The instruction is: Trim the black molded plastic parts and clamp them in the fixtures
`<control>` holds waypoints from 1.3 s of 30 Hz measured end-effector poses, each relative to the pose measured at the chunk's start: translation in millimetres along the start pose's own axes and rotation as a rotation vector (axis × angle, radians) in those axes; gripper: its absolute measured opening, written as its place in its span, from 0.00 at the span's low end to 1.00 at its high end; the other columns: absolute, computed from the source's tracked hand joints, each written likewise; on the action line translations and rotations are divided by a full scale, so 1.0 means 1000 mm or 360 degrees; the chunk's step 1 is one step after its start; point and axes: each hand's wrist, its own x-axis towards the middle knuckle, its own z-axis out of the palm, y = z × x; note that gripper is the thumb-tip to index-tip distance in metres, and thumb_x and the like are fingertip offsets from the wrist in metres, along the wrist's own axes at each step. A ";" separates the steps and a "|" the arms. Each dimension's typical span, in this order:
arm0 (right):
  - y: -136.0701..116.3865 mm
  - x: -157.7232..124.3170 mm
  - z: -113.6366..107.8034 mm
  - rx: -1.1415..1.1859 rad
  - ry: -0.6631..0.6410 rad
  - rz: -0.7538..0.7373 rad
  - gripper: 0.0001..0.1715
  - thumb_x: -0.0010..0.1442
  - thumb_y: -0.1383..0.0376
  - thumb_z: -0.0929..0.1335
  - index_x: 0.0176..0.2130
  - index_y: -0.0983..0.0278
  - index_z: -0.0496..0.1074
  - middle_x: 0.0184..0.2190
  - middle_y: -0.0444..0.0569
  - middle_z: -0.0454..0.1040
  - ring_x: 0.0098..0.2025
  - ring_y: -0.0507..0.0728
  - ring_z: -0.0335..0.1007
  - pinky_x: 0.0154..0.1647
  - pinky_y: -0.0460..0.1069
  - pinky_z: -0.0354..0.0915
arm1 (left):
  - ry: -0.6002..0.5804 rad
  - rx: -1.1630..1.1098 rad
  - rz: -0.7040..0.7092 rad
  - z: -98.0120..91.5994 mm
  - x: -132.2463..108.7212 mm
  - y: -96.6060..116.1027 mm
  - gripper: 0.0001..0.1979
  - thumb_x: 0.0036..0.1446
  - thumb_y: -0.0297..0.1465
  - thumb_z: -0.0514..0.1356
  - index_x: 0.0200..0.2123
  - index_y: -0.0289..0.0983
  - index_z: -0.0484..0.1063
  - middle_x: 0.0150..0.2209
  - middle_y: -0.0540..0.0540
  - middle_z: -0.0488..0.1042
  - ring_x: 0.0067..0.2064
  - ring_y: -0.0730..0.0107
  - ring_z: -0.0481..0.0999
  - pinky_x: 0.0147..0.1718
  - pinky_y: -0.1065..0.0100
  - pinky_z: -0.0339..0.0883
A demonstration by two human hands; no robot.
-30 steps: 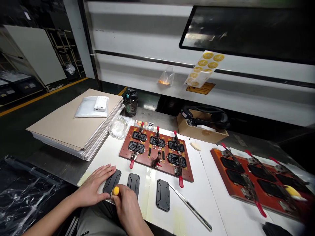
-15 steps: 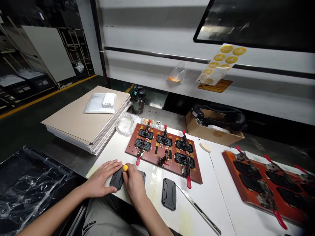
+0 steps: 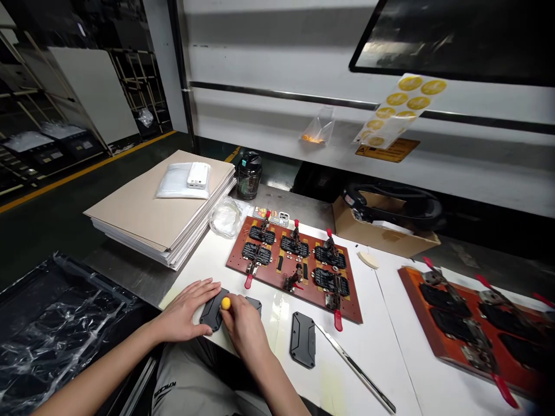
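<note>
Left hand [image 3: 186, 309] lies open and flat, fingers spread, pressed against the near edge of a black ribbed cover [image 3: 211, 312]; no grip, just contact. Right hand [image 3: 245, 329] is curled closed around a yellow-handled tool [image 3: 225, 303], only the rounded butt showing, shaft and tip hidden by the fingers. The tool sits directly over the gap between that cover and a second black cover [image 3: 255, 304], which is mostly blocked by the right hand. Cannot tell whether the tip touches either one.

Both covers lie flat on a white work table [image 3: 191, 271]. A third black cover [image 3: 302, 340] lies just right of the hands, well clear of them, beside a steel ruler [image 3: 355, 367] lying at an angle. Ahead, a red-brown fixture board [image 3: 347, 300] carries six black pieces under red-handled toggle clamps. A similar orange board [image 3: 433, 346] sits farther right, also clamped. To the left, a stack of cardboard sheets [image 3: 160, 202] holds a white box [image 3: 198, 175] on a plastic bag [image 3: 173, 188].
</note>
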 end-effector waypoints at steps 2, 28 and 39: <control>-0.001 0.013 0.006 -0.0116 -0.0006 0.0039 0.12 0.65 0.69 0.63 0.48 0.64 0.71 0.40 0.52 0.74 0.38 0.58 0.73 0.39 0.47 0.62 | 0.0004 0.0001 0.0003 0.000 0.000 0.000 0.47 0.53 0.40 0.67 0.70 0.50 0.46 0.71 0.46 0.53 0.71 0.50 0.51 0.68 0.44 0.48; 0.011 -0.130 0.009 0.1175 -0.0134 0.0406 0.22 0.63 0.50 0.66 0.50 0.61 0.70 0.30 0.43 0.69 0.28 0.51 0.63 0.29 0.45 0.57 | 0.0627 -0.0123 -0.0402 0.029 -0.025 0.084 0.13 0.62 0.39 0.59 0.48 0.44 0.75 0.45 0.45 0.79 0.46 0.58 0.78 0.46 0.60 0.74; 0.148 -0.292 0.006 0.0117 0.0052 0.1546 0.23 0.67 0.51 0.59 0.42 0.64 0.73 0.33 0.55 0.78 0.37 0.65 0.76 0.35 0.52 0.63 | 0.0606 0.0485 -0.0984 -0.020 0.104 0.006 0.30 0.61 0.50 0.53 0.54 0.30 0.69 0.46 0.38 0.74 0.56 0.41 0.71 0.53 0.46 0.65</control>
